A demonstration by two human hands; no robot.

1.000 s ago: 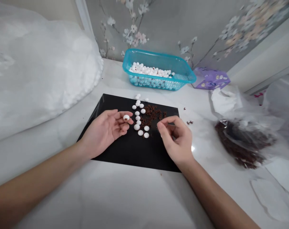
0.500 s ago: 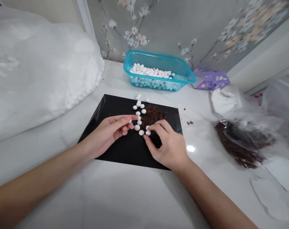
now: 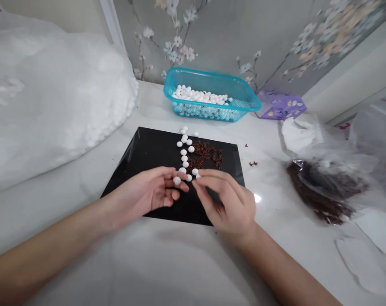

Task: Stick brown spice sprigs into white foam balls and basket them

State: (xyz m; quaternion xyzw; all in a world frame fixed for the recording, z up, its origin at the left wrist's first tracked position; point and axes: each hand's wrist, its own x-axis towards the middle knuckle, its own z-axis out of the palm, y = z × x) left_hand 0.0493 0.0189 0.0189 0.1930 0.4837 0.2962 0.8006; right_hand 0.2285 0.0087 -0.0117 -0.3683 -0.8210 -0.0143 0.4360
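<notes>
My left hand (image 3: 150,193) lies palm-up over the black mat (image 3: 148,155) and pinches a small white ball (image 3: 176,180) between thumb and fingertips. My right hand (image 3: 226,199) sits just to its right, fingers curled, its thumb and forefinger pinched together beside another white ball (image 3: 195,172); whether it grips that ball I cannot make out. Several loose white balls (image 3: 184,152) lie in a line on the mat, beside a small heap of dark brown bits (image 3: 205,154).
A turquoise basket (image 3: 243,100) with many white balls stands behind the mat. A big clear bag of white balls (image 3: 52,93) fills the left. A clear bag of dark brown bits (image 3: 326,191) lies right, near crumpled tissue (image 3: 299,131) and a purple pack (image 3: 282,106).
Both hands have drawn back toward me and closer together. The left hand still holds its white ball. The right hand came off the balls on the mat and now pinches at the left fingertips.
</notes>
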